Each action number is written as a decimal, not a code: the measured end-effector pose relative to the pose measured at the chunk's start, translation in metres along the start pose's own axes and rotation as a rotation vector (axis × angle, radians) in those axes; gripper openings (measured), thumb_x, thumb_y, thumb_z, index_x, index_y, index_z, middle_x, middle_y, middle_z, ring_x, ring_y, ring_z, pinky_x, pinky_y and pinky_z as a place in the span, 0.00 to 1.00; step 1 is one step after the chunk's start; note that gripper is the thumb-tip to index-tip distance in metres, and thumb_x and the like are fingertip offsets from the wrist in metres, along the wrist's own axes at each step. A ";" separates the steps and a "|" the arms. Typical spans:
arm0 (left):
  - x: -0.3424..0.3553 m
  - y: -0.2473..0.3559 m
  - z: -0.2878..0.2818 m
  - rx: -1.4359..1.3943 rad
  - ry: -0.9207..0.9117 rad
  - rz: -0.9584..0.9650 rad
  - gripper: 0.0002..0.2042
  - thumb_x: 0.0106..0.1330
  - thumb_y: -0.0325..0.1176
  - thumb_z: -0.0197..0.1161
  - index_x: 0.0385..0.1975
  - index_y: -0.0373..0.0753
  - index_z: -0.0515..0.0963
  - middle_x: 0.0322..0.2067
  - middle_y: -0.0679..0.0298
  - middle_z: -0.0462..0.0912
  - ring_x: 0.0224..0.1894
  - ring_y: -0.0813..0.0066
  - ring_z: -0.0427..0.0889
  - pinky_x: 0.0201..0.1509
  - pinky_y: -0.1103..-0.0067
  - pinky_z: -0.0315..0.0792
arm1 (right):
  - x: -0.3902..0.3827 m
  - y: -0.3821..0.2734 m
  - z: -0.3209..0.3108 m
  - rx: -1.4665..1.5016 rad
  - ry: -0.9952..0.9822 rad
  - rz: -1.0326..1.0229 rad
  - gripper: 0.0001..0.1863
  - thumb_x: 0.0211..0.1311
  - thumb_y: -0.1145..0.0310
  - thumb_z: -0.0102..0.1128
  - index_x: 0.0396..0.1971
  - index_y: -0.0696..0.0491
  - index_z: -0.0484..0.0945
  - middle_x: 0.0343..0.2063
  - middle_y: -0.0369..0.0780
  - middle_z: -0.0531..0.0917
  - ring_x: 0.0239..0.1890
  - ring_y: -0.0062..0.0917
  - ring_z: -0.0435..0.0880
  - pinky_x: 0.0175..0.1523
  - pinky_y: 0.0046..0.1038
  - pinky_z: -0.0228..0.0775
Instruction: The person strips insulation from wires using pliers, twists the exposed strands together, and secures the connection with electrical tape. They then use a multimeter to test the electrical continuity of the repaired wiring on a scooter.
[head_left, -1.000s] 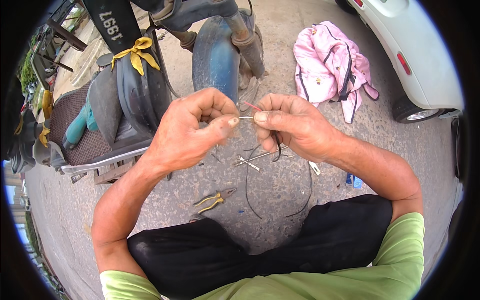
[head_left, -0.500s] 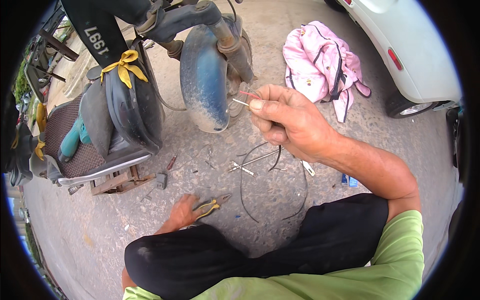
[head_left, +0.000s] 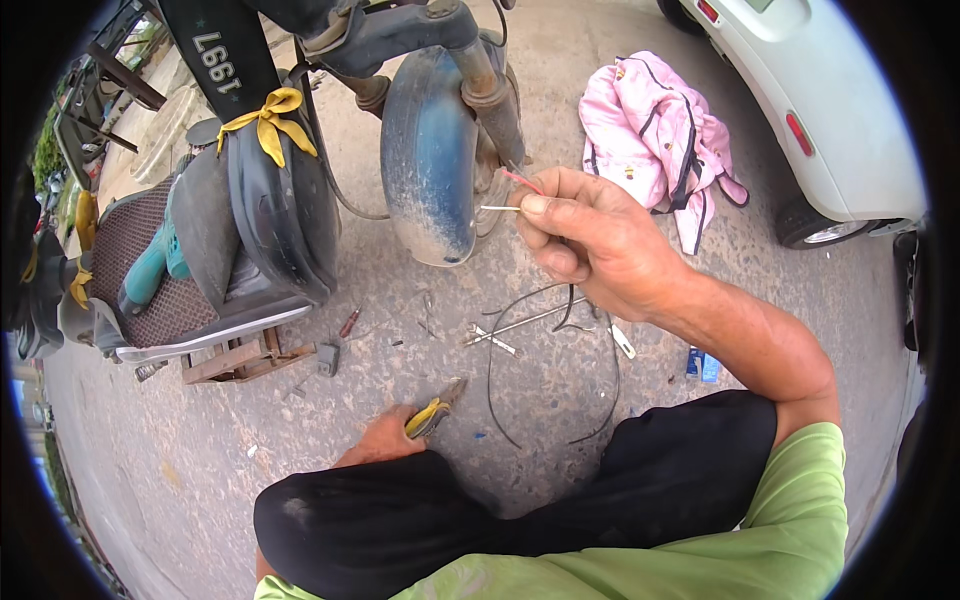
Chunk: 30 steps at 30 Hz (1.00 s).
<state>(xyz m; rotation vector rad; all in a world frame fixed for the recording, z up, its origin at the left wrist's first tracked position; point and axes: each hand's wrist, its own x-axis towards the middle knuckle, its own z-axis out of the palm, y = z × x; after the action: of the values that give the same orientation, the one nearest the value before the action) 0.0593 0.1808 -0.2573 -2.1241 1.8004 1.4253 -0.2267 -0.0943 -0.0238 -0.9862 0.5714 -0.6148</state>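
My right hand (head_left: 590, 225) is raised in front of the blue mudguard and pinches an electrical cable. A red wire (head_left: 522, 181) and a white wire (head_left: 498, 208) stick out past the thumb and forefinger. Below the hand the black cable (head_left: 490, 385) trails in a loop on the ground. Low beside my left knee, my left hand (head_left: 388, 438) is closed round the yellow and black handles of a pair of pliers (head_left: 430, 416), whose jaws point up and right. My knee partly hides that forearm.
A dusty blue mudguard (head_left: 425, 170) and fork stand ahead. At left a footboard (head_left: 120, 245) carries a teal power tool (head_left: 148, 275). On the ground lie a cross of metal tools (head_left: 505, 333), a screwdriver (head_left: 349, 322), a blue packet (head_left: 703, 366) and pink cloth (head_left: 650, 135). A white car (head_left: 830, 110) stands right.
My left hand has picked the pliers up from the ground and turned their jaws upward. My right hand still pinches the cable, and the view has shifted slightly.
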 end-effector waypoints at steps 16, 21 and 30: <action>-0.008 0.231 -0.198 -0.848 -0.319 0.402 0.21 0.65 0.38 0.63 0.52 0.32 0.68 0.37 0.55 0.82 0.36 0.67 0.84 0.42 0.69 0.77 | -0.008 -0.029 -0.014 0.007 0.123 -0.180 0.10 0.65 0.71 0.59 0.44 0.56 0.75 0.34 0.36 0.80 0.31 0.15 0.76 0.32 0.17 0.64; -0.007 0.237 -0.176 -0.903 -0.147 0.353 0.12 0.71 0.35 0.58 0.43 0.32 0.72 0.41 0.50 0.82 0.36 0.66 0.85 0.41 0.71 0.79 | -0.014 -0.026 -0.025 -0.023 0.158 -0.174 0.10 0.65 0.71 0.59 0.44 0.55 0.75 0.35 0.36 0.82 0.32 0.15 0.78 0.35 0.18 0.66; -0.001 0.232 -0.165 -0.938 -0.004 0.550 0.11 0.68 0.32 0.62 0.47 0.36 0.76 0.52 0.53 0.80 0.49 0.73 0.78 0.53 0.72 0.72 | -0.011 -0.021 -0.025 -0.100 0.177 -0.179 0.11 0.64 0.70 0.61 0.45 0.55 0.75 0.35 0.35 0.83 0.36 0.16 0.80 0.37 0.19 0.67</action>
<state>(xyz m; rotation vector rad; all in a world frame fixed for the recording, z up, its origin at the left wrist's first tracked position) -0.0226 0.0157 -0.0408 -1.9027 2.0515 2.8561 -0.2559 -0.1096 -0.0140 -1.0919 0.6795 -0.8451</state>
